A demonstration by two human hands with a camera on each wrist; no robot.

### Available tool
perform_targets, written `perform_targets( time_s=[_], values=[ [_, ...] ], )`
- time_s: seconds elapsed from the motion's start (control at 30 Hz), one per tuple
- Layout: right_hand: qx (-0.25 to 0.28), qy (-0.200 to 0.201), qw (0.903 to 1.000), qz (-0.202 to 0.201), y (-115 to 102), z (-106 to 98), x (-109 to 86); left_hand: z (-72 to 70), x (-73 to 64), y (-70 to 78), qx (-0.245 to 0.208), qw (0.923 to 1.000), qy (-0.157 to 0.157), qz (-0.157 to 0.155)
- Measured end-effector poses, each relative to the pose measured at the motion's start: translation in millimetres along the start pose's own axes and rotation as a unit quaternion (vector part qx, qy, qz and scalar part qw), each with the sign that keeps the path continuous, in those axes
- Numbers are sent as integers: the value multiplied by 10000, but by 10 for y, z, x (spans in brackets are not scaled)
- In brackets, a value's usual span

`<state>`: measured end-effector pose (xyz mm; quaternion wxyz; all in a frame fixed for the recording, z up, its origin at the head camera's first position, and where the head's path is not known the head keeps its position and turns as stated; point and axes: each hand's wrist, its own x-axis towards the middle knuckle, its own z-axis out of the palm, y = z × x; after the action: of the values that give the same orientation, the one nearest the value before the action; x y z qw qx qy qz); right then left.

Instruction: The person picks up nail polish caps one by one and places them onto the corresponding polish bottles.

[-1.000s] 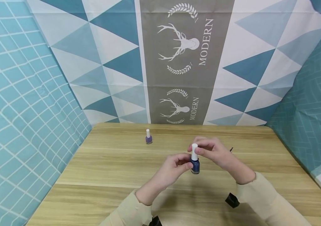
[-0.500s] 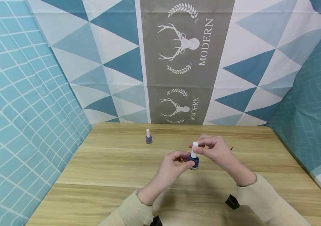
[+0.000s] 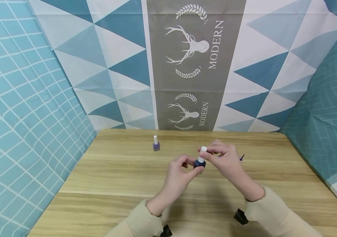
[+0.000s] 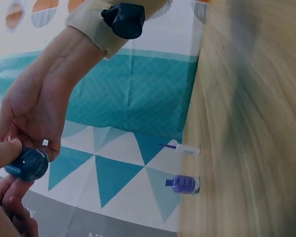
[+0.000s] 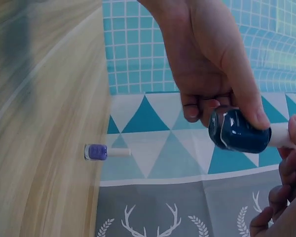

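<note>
A nail polish bottle (image 3: 199, 164) of dark blue polish is held up over the table, tilted, its white cap (image 3: 202, 154) at the neck. My left hand (image 3: 178, 172) grips the glass between thumb and fingers. Thumb and fingertips of my right hand (image 3: 226, 159) pinch the white cap. In the right wrist view the blue glass (image 5: 239, 131) shows large, with the cap running into the right fingers.
A capped purple nail polish bottle (image 3: 156, 145) stands at the back left of the wooden table (image 3: 112, 184). Behind my right hand stand an uncapped purple bottle (image 4: 184, 184) and its white cap (image 4: 187, 149), brush pointing up. Patterned cloth hangs around.
Both hands have shifted slightly left and away with the blue bottle, which now tilts more. The grips on glass and cap continue. More of the purple brush shows beyond the right wrist.
</note>
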<state>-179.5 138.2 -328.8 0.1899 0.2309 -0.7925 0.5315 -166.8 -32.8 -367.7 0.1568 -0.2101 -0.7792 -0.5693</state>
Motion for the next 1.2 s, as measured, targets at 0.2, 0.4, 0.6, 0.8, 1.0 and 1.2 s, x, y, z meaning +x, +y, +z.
perform_targets(
  time_s=[0.2, 0.4, 0.6, 0.8, 1.0, 1.2],
  values=[
    [-218, -336, 9991, 111, 34, -7, -2, -8, -10, 17, 381, 9986, 143, 345],
    [333, -1705, 9844, -280, 145, -114, 61, -55, -15, -44, 579, 9969, -378, 381],
    [1145, -2972, 9456, -660, 230, -205, 116, -121, -6, -45, 385, 9896, -1354, 303],
    [1931, -3544, 9067, -1224, 274, -202, 150, -158, -7, -52, -70, 9740, -2238, 345],
    [2059, -3528, 8999, -1528, 238, -161, 160, -178, 9, -58, -366, 9628, -2631, 501],
    [1811, -3018, 9270, -1297, 199, -147, 127, -195, 19, -41, -285, 9675, -2509, 134]
  ],
)
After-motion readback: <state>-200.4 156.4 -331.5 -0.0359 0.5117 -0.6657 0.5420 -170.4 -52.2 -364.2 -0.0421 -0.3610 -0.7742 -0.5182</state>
